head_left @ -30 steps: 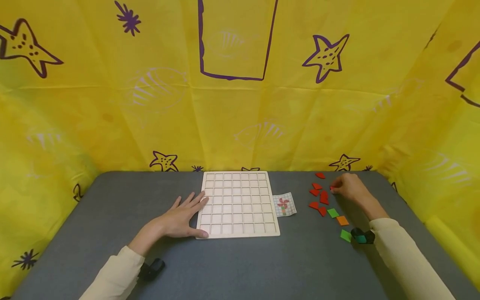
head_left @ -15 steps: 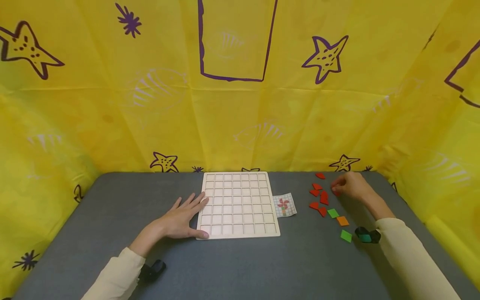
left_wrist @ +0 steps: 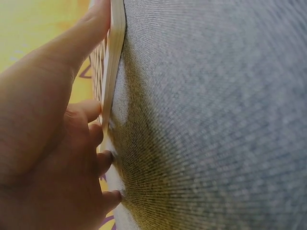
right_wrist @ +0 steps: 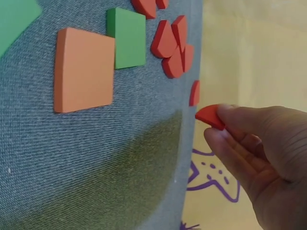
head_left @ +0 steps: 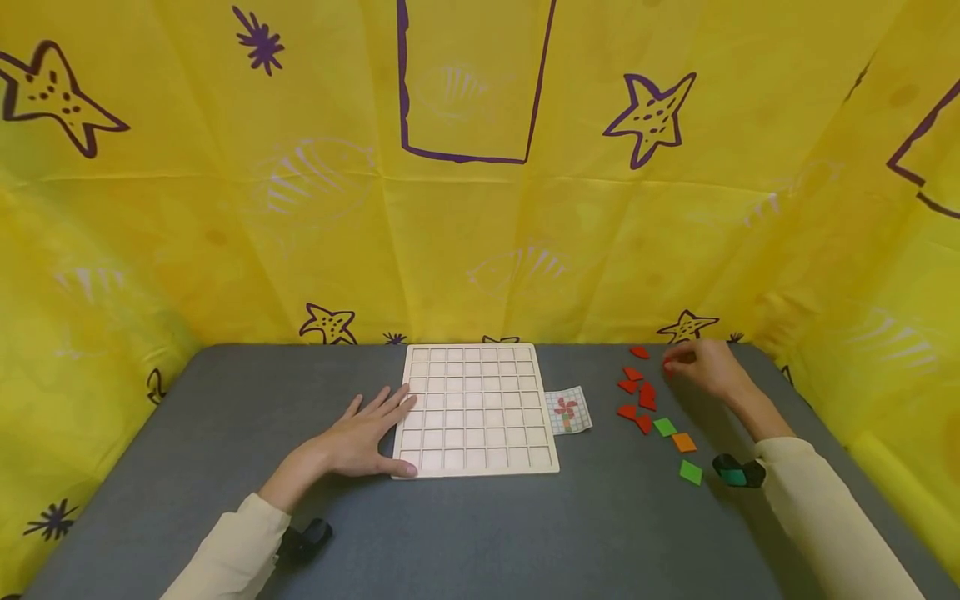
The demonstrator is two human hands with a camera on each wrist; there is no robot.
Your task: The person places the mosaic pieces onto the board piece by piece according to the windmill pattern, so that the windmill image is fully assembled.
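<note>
My right hand [head_left: 708,371] pinches a small red wedge-shaped tile [right_wrist: 209,116] between thumb and fingertips, at the right rear of the table. The right wrist view shows this tile lifted off the tabletop, one side curved. My left hand [head_left: 360,437] lies with spread fingers along the left edge of a pale wooden grid board [head_left: 476,408], thumb at its near left corner. Left of my right hand lie several loose red tiles [head_left: 647,398], some touching. Nearer to me are a green square tile [head_left: 664,427], an orange square tile [head_left: 683,442] and another green tile [head_left: 691,472].
A small pattern card [head_left: 567,410] with a red pinwheel-like figure on a grid lies against the board's right edge. The grey table [head_left: 480,542] ends at a yellow patterned cloth [head_left: 465,242] behind and on both sides.
My right hand has shifted slightly right, and the red tile it pinches has dipped toward me and then risen. The left hand and board have stayed in place.
</note>
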